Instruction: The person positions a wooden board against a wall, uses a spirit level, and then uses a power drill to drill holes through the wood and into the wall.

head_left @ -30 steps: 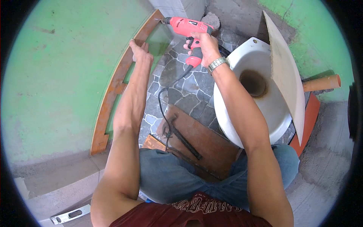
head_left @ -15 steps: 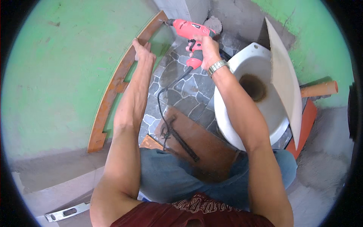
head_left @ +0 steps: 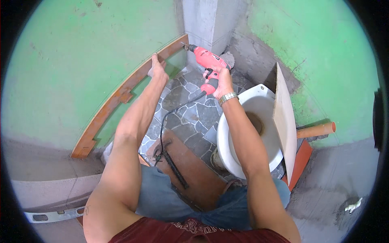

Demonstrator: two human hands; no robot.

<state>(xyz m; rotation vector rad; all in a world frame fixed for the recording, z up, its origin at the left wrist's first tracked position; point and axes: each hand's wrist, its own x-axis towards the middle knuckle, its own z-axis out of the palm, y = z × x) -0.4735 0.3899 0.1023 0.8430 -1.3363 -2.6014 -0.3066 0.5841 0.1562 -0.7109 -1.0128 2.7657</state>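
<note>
My right hand (head_left: 225,84) is wrapped round the grip of a red corded power drill (head_left: 210,59), a metal watch on its wrist. The drill's tip points left and meets the far end of a long brown wooden board (head_left: 106,107). This notched board lies along the green wall, slanting up toward the corner. My left hand (head_left: 158,69) holds the board against the wall from its lower edge, not far from the drill. Whether the drill is turning, I cannot tell. Its black cord (head_left: 163,121) hangs down to the floor.
A white ceramic bowl (head_left: 224,148) with a brown stain stands right of my right forearm. A thin pale panel (head_left: 284,127) leans over it, beside an orange pipe (head_left: 318,130). A claw hammer (head_left: 175,169) lies on a brown sheet (head_left: 198,172). A level (head_left: 52,216) sits lower left.
The view has shifted, so the wall, board and bowl sit differently in the picture. Both hands keep their places, the left on the board, the right on the drill at its far end.
</note>
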